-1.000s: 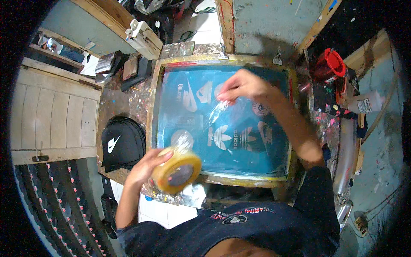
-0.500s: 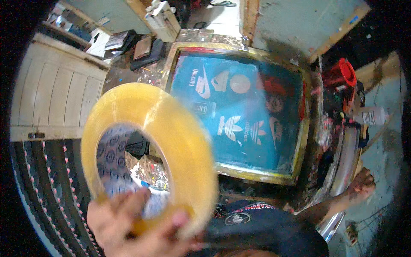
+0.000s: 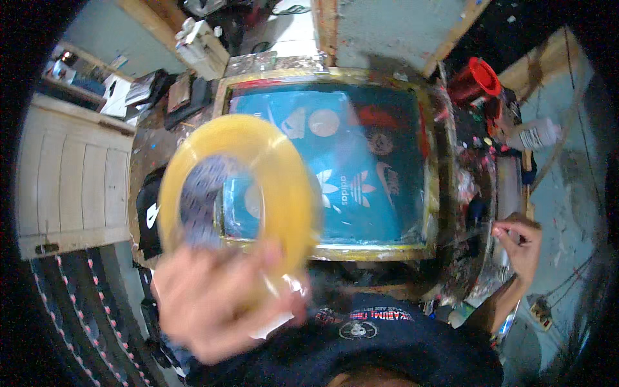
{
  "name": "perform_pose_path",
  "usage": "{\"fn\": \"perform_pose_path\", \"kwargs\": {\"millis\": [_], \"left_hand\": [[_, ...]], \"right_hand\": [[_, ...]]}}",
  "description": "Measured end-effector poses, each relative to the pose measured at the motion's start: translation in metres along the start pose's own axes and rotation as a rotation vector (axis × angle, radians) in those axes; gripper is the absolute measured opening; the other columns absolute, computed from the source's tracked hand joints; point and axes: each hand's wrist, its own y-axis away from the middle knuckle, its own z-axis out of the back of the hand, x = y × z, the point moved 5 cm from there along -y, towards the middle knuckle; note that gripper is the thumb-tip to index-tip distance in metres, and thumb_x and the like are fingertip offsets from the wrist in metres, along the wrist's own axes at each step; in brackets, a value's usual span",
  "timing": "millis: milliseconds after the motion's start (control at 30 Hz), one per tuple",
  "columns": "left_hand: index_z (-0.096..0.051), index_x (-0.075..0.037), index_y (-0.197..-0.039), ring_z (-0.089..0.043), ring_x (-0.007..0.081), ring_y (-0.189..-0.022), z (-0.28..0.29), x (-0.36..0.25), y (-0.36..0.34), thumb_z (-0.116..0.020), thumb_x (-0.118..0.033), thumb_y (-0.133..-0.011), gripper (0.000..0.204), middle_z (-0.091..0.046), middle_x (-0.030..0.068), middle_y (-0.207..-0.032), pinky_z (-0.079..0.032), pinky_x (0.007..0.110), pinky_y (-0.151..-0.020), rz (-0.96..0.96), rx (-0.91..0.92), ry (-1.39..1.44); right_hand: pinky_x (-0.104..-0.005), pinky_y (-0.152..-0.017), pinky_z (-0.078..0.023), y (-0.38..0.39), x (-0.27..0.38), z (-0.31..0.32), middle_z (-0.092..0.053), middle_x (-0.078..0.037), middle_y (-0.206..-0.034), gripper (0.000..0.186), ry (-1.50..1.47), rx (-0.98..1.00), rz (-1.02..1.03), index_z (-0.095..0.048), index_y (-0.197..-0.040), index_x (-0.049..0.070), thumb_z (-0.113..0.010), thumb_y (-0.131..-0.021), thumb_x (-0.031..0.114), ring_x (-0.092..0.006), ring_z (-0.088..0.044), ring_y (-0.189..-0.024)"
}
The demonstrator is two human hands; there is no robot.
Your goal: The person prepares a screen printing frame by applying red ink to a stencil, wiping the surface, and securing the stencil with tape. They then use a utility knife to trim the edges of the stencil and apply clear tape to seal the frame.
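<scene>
My left hand (image 3: 219, 303), blurred by motion, grips the lower edge of a large roll of yellowish clear packing tape (image 3: 284, 174) with a printed inner core. The roll is held up in front of a screen-printing frame (image 3: 361, 253), hiding its left part. The frame's teal mesh (image 3: 393, 213) carries pale printed shapes, and a glossy clear sheet or strip seems to lie over part of it. Out at the right, my right hand (image 3: 521, 248) is raised with thumb and forefinger pinched together. Whatever is between those fingertips is too faint to make out.
A red plastic container (image 3: 474, 84) and a whitish bottle (image 3: 538, 134) stand beyond the frame's right side. Dark items (image 3: 184, 97) lie at the back left of the paint-spattered table. A pale wooden door (image 3: 77, 174) is on the left.
My right hand has come up and turned, its fingers now pinched. The tape roll, still in my left hand, appears slightly smaller and more upright. The whole view has shifted.
</scene>
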Motion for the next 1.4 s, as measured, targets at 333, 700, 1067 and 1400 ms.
{"fn": "perform_pose_path", "kwargs": {"millis": [333,700,1067,1400], "left_hand": [[-0.063,-0.020,-0.130,-0.065,0.0260,-0.079,-0.271,0.148,0.055,-0.069,-0.012,-0.076,0.054,-0.061,0.0121,-0.122,-0.053,0.034,-0.072,0.239,-0.075,-0.174],[-0.045,-0.009,-0.142,-0.048,0.0366,-0.130,-0.206,-0.011,-0.076,-0.086,-0.049,-0.063,0.097,-0.051,0.0197,-0.139,-0.037,0.046,-0.107,0.013,-0.175,1.054],[-0.063,-0.003,-0.111,-0.068,0.0147,-0.087,-0.282,0.017,-0.081,-0.075,-0.012,-0.083,0.032,-0.072,0.0069,-0.095,-0.054,0.029,-0.077,0.372,0.731,1.343],[-0.068,-0.002,-0.098,-0.065,0.0118,-0.086,-0.381,0.052,-0.171,-0.070,-0.007,-0.085,0.014,-0.071,0.0053,-0.094,-0.053,0.028,-0.075,0.113,0.604,1.200]], "right_hand": [[-0.0395,-0.060,-0.046,-0.065,0.184,0.008,-0.062,-0.010,-0.075,0.013,0.510,0.305,0.647,-0.070,-0.083,0.005,-0.074,-0.072,0.011,-0.0299,-0.061,-0.070],[-0.0411,-0.064,-0.047,-0.084,0.204,-0.019,-0.063,-0.010,-0.081,0.012,0.516,0.183,0.781,-0.069,-0.081,0.007,-0.074,-0.076,0.016,-0.0304,-0.061,-0.075],[-0.0238,-0.071,-0.045,-0.001,0.020,-0.003,-0.070,-0.001,-0.087,0.010,-0.124,-0.147,-0.290,-0.071,-0.089,0.001,-0.075,-0.085,0.009,-0.0075,-0.059,-0.079],[-0.0242,-0.074,-0.051,0.094,-0.035,-0.156,-0.072,-0.005,-0.095,0.025,-0.577,-0.412,-0.778,-0.072,-0.104,0.002,-0.079,-0.082,0.013,-0.0099,-0.065,-0.083]]}}
